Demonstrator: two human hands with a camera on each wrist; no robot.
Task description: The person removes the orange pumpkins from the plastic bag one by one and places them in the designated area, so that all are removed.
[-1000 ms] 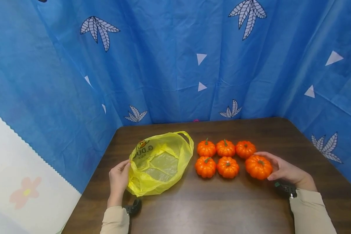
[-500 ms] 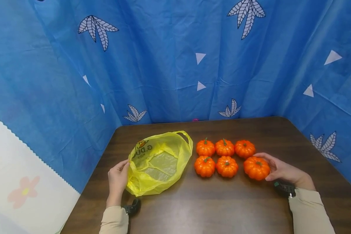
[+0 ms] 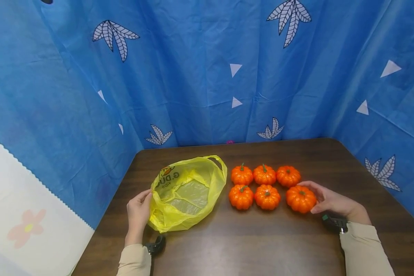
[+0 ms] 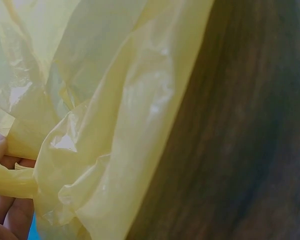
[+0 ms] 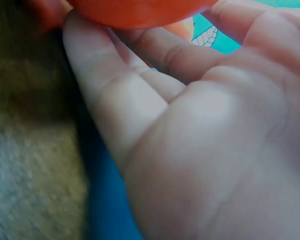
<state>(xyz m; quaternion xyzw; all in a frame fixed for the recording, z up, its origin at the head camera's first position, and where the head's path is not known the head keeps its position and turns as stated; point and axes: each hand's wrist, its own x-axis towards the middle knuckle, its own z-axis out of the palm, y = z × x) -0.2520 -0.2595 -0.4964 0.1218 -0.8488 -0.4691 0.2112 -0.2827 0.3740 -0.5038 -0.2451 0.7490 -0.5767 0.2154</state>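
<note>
My left hand (image 3: pixel 138 210) pinches the left rim of a yellow plastic bag (image 3: pixel 183 224), which lies with its mouth spread wide and bears dark lettering inside. In the left wrist view, a handle strip of the bag (image 4: pixel 12 181) crosses over the fingers (image 4: pixel 19 220). On the right, my right hand (image 3: pixel 336 201) holds a small orange pumpkin (image 3: pixel 301 199) from its right side, thumb in front and fingers behind. The right wrist view shows the underside of that pumpkin (image 5: pixel 140 12) against the fingers. It stands at the right end of the front row.
Several more orange pumpkins (image 3: pixel 241 197) stand in two rows between the bag and the right hand. All rest on a dark wooden table (image 3: pixel 248 245). A blue curtain (image 3: pixel 200 76) with leaf prints hangs behind it, and a pale cloth (image 3: pixel 31 207) hangs at the left.
The right hand has brought its pumpkin slightly left and lower, in line with the front row. The left hand and the bag have stayed in place.
</note>
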